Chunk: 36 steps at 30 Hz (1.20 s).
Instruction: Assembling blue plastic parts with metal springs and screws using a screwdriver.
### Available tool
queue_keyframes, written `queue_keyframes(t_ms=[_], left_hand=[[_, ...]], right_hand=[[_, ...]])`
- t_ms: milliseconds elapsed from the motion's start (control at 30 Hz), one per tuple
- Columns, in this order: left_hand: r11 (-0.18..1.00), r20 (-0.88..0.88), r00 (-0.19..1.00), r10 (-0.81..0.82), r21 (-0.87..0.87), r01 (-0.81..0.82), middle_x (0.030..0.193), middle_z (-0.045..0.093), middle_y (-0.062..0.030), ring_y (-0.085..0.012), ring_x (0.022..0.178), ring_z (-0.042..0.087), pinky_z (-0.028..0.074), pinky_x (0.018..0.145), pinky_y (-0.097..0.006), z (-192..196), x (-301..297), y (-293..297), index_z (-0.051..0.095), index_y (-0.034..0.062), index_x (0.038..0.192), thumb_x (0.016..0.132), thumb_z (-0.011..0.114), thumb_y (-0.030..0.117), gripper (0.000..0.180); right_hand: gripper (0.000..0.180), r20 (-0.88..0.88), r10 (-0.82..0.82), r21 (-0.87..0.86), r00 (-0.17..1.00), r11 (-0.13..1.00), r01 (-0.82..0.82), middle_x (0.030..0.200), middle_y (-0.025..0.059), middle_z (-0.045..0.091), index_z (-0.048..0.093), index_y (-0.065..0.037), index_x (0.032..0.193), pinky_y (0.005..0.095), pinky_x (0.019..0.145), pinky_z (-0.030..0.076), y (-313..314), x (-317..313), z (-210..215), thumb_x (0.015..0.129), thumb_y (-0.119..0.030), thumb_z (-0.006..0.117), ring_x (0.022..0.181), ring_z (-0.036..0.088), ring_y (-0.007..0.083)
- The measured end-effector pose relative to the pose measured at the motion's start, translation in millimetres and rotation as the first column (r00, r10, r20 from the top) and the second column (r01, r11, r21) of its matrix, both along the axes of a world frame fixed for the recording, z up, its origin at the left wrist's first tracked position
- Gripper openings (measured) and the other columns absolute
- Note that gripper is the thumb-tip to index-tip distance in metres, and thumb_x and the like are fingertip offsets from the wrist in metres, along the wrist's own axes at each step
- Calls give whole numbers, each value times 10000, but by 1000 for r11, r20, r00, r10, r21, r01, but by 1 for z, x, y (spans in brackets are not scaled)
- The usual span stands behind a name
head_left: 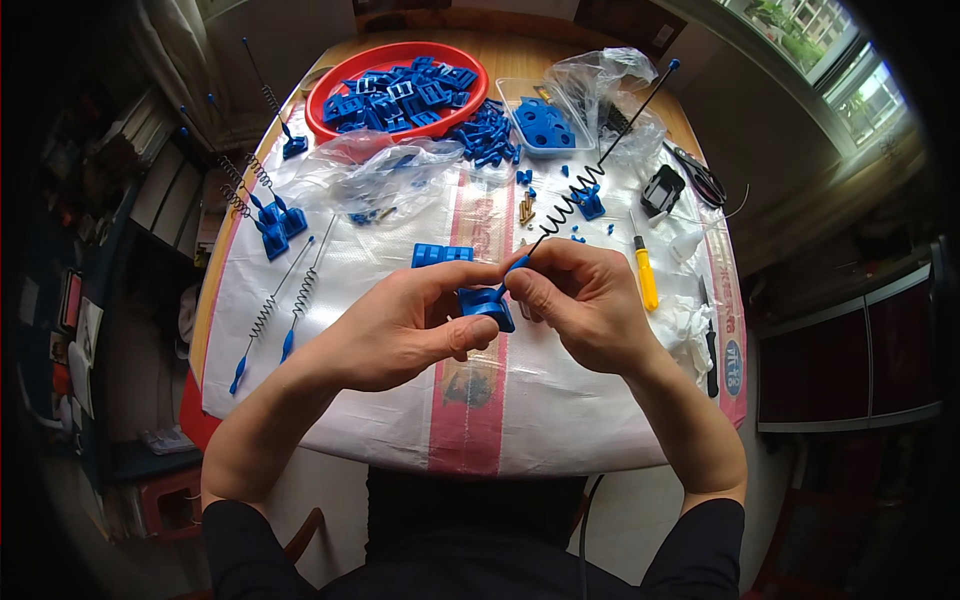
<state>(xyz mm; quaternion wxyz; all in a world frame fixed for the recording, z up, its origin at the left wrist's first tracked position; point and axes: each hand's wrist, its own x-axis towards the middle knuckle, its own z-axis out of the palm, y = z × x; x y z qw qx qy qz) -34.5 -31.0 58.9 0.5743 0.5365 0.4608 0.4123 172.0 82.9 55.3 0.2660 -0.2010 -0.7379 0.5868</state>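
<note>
Between my hands, above the table's middle, is a blue plastic base (487,308) with a black coiled spring antenna (570,208) rising from it toward the upper right. My left hand (410,325) grips the base, its thumb and fingers around the sides. With thumb and forefinger, my right hand (580,300) pinches the blue lower sleeve (515,266) of the antenna, where it meets the base. The antenna ends in a small blue tip (673,65). A ribbed blue block (443,254) lies just beyond my left hand.
A red basin (478,62) of blue parts stands at the back, beside a clear box (560,150). Loose spring antennas (262,318) and finished-looking assemblies (278,232) lie left. A yellow-handled screwdriver (645,275), scissors (700,178) and crumpled tissue (688,330) lie right.
</note>
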Motion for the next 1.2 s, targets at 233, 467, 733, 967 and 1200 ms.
queue_keyframes(t_ms=[233,467,733,967,1200], left_hand=[[988,247,960,128,-118,-102,925,663,-30,-90,796,605,502,698,-262,-33,19,27,613,16,1221,966,680,110,280],[945,269,910,316,-8,-326,903,667,-27,-80,792,598,472,712,-241,-44,9,38,615,65,1059,900,772,94,225],[971,265,943,202,74,-229,915,536,-23,-58,669,462,387,579,-219,-63,10,37,481,63,1267,993,663,195,355],[978,323,940,112,132,-162,901,584,-64,-135,814,614,522,719,-291,-69,1,34,430,39,1402,1033,584,213,435],[988,376,917,134,15,-151,1039,557,-98,-161,722,622,516,573,-291,-73,-3,34,433,83,1363,914,754,300,594]], right_hand=[[224,33,-235,480,971,856,191,914,155,714,693,12,1006,365,698,566,-4,16,-16,894,-173,751,818,731,271],[243,444,-764,835,468,542,91,848,189,697,637,-8,890,469,717,543,67,87,-17,877,-233,727,803,700,380],[253,457,-810,817,367,546,187,894,218,699,627,11,952,515,739,523,76,97,-44,877,-225,683,806,684,412],[235,94,-461,384,882,834,395,816,70,670,636,8,1200,266,584,464,37,87,-4,1007,-123,613,676,598,76],[213,-9,-171,412,985,897,159,866,129,745,708,22,1022,258,666,572,15,76,-10,824,-33,763,729,738,179]])
